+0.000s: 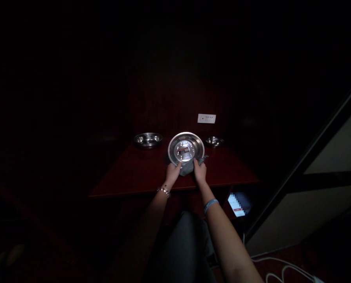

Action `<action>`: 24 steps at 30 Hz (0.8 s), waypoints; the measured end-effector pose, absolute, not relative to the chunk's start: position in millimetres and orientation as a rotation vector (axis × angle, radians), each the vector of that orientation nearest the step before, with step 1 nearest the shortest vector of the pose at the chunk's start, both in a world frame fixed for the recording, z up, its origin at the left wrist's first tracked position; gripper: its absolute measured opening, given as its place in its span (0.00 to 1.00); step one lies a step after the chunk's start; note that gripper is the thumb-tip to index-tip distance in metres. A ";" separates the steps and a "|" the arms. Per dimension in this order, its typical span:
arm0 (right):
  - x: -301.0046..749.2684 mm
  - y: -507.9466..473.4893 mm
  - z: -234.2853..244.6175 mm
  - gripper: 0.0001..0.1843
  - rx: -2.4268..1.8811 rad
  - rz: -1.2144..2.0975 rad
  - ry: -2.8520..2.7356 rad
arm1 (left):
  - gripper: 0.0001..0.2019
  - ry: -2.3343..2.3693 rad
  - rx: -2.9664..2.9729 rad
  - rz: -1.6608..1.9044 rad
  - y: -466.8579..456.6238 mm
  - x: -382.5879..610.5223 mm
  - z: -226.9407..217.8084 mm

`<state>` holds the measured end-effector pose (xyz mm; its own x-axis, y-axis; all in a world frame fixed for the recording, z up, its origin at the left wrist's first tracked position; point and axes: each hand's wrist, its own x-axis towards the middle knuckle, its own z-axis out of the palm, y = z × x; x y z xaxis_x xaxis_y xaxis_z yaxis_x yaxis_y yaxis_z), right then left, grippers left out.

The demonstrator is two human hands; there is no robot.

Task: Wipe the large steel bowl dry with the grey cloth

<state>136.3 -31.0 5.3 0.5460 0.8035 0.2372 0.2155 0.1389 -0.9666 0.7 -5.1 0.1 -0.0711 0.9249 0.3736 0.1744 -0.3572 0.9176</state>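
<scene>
A shiny steel basin (pixel 175 144) with a red-and-dark label inside is tilted up toward me over the desk. My left hand (pixel 173 173) grips its lower left rim, thumb on the inside. On the lower right rim, my right hand (pixel 200 171) is closed the same way, with a grey cloth (pixel 187 168) bunched between the two hands against the basin's near edge. Which hand holds the cloth is hard to tell; part of it shows by the right fingers. The fingers behind the rim are hidden.
At the back left of the dark red desk (pixel 128 177) sits another steel basin (pixel 148 140), and a smaller steel bowl (pixel 214 142) is at the back right. A white socket plate (pixel 206 118) is on the wall. A lit screen (pixel 236 205) and white cables (pixel 284 267) lie low on the right.
</scene>
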 end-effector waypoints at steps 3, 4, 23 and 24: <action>136.4 -30.3 4.5 0.21 -1.407 0.530 -0.954 | 0.14 1.199 1.556 1.485 -6.4 0.7 1.9; 136.4 -30.2 4.5 0.21 -1.405 0.529 -0.956 | 0.14 1.192 1.554 1.493 -6.9 0.7 2.6; 135.5 -31.7 6.4 0.20 -1.364 0.558 -0.949 | 0.19 1.223 1.618 1.421 -6.3 0.2 2.9; 135.5 -32.1 6.6 0.19 -1.367 0.557 -0.947 | 0.18 1.221 1.615 1.428 -5.8 0.1 2.5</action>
<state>135.5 -32.1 6.6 0.5363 0.8096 0.2385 0.1854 0.1627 -0.9691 0.1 -5.8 2.5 -0.0279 0.9295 0.3677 0.2195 -0.3531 0.9095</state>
